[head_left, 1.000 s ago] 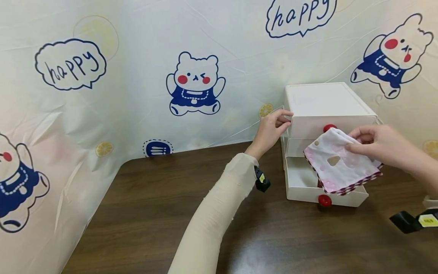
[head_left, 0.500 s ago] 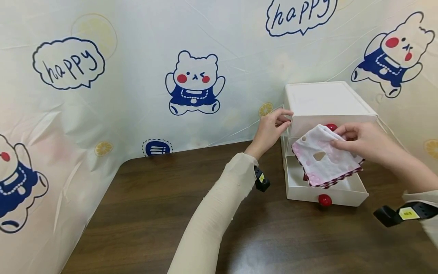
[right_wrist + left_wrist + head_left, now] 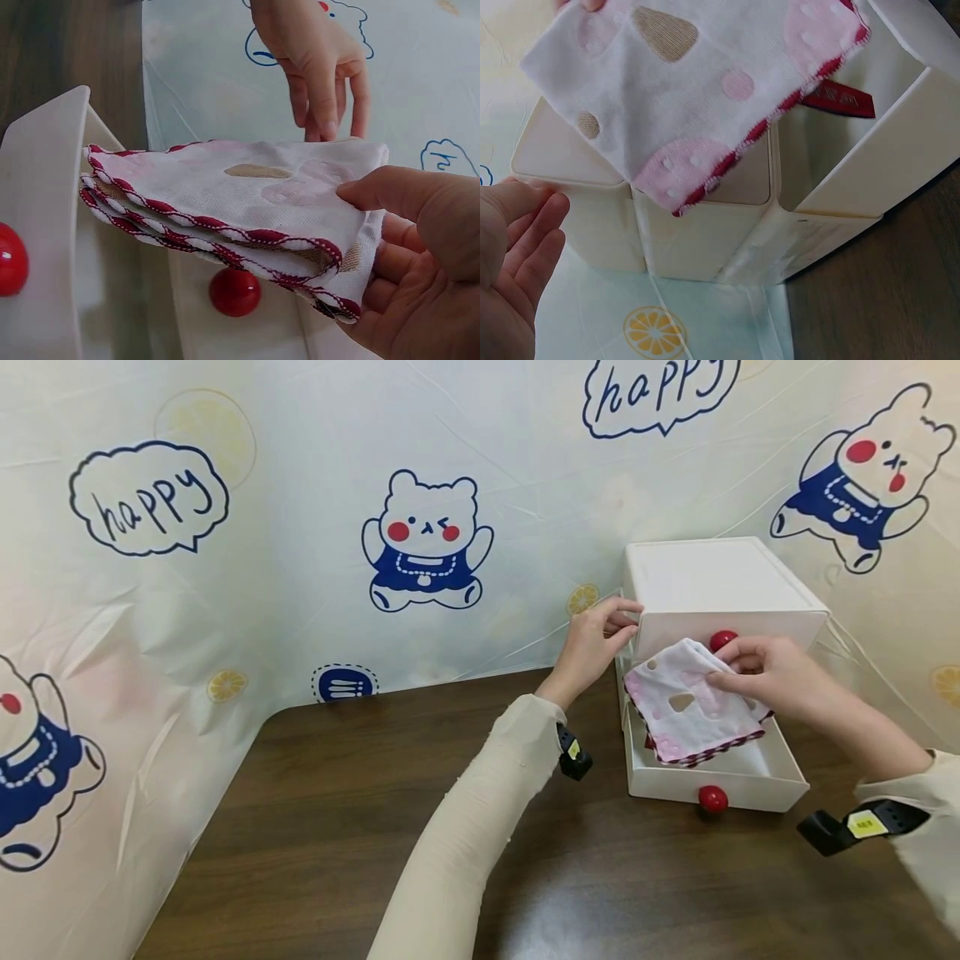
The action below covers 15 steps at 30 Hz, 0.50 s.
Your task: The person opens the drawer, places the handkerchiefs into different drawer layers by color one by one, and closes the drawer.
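Observation:
My right hand (image 3: 780, 677) pinches a folded handkerchief (image 3: 690, 727) between thumb and fingers. The cloth is white with pink and tan spots and a dark red-and-white stitched edge, and a red tag (image 3: 840, 99) sticks out from it. It hangs over the pulled-out bottom drawer (image 3: 660, 783) of a white drawer cabinet (image 3: 720, 577). In the right wrist view, the layered folds of the handkerchief (image 3: 225, 195) face the drawer. My left hand (image 3: 594, 647) touches the cabinet's upper left front corner with its fingertips, the other fingers loosely bent.
Red round knobs mark the top drawer (image 3: 724, 640) and the bottom drawer (image 3: 712, 798). The cabinet stands on a dark wooden table (image 3: 360, 827) close to a printed backdrop (image 3: 300, 527). Each wrist wears a black strap (image 3: 574, 753).
My right hand has carried the handkerchief leftward, from the right part of the open drawer to above its left and middle part. The left hand has stayed at the cabinet corner.

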Each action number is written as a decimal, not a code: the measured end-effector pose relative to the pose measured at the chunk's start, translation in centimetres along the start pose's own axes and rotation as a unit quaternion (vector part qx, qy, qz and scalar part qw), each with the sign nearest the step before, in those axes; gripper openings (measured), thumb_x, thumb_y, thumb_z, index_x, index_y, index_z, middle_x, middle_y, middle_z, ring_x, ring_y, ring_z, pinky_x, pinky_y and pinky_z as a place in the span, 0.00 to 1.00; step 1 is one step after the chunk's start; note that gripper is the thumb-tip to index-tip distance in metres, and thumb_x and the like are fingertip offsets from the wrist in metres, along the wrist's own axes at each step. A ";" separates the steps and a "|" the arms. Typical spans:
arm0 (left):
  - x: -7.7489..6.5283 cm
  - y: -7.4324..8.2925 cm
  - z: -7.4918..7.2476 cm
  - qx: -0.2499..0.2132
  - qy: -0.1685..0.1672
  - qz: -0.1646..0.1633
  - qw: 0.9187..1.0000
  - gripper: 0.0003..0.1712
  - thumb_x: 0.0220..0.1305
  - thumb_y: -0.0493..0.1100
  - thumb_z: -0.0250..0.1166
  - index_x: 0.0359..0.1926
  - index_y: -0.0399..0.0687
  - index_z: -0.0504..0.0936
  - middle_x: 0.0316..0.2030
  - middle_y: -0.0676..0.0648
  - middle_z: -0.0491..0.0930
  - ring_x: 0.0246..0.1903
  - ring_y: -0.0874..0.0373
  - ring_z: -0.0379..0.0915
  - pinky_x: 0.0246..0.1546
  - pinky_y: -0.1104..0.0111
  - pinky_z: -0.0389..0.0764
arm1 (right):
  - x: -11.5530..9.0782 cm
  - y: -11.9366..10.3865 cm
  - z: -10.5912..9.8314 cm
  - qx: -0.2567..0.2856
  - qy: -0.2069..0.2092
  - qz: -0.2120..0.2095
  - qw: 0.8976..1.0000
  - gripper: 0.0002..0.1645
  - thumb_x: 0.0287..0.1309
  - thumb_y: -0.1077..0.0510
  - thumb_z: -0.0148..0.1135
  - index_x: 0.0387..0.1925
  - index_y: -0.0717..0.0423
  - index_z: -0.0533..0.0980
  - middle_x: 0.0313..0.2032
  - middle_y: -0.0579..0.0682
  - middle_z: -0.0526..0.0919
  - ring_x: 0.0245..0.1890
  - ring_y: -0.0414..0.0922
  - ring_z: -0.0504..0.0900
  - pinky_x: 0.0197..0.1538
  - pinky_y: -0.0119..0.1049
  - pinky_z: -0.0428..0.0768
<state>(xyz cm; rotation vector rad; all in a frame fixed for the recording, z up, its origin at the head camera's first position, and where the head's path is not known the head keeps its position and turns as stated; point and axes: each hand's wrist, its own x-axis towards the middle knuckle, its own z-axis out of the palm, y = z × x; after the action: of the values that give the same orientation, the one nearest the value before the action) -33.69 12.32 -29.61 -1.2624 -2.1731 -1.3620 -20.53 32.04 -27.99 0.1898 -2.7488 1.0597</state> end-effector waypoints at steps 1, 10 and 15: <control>0.0 0.0 0.0 0.000 0.000 0.000 1.000 0.14 0.59 0.34 0.62 0.47 0.41 0.78 0.35 0.45 0.81 0.32 0.62 0.78 0.34 0.82 0.73 | 0.0 0.1 0.1 0.002 -0.004 0.003 1.000 0.13 0.54 0.62 0.63 0.38 0.69 0.73 0.26 0.53 0.80 0.22 0.37 0.72 0.22 0.28 0.71; 0.0 0.0 0.0 0.003 -0.001 -0.004 1.000 0.14 0.59 0.34 0.62 0.48 0.42 0.78 0.35 0.45 0.81 0.32 0.63 0.78 0.34 0.82 0.73 | -0.4 1.7 1.1 0.004 -0.025 0.027 0.999 0.15 0.55 0.60 0.63 0.40 0.69 0.74 0.28 0.55 0.81 0.24 0.41 0.73 0.24 0.30 0.75; 0.0 0.0 0.0 -0.001 -0.002 -0.005 1.000 0.15 0.59 0.34 0.62 0.48 0.41 0.78 0.35 0.45 0.81 0.32 0.62 0.78 0.34 0.82 0.74 | -0.7 2.8 1.6 -0.001 -0.033 0.038 0.999 0.16 0.55 0.58 0.63 0.39 0.69 0.74 0.29 0.55 0.81 0.26 0.42 0.74 0.24 0.31 0.75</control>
<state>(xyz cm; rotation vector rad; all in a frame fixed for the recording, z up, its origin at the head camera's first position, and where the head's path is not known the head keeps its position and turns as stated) -33.72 12.35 -29.59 -1.2572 -2.1840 -1.3682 -20.61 33.01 -31.11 0.1214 -2.8360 1.0895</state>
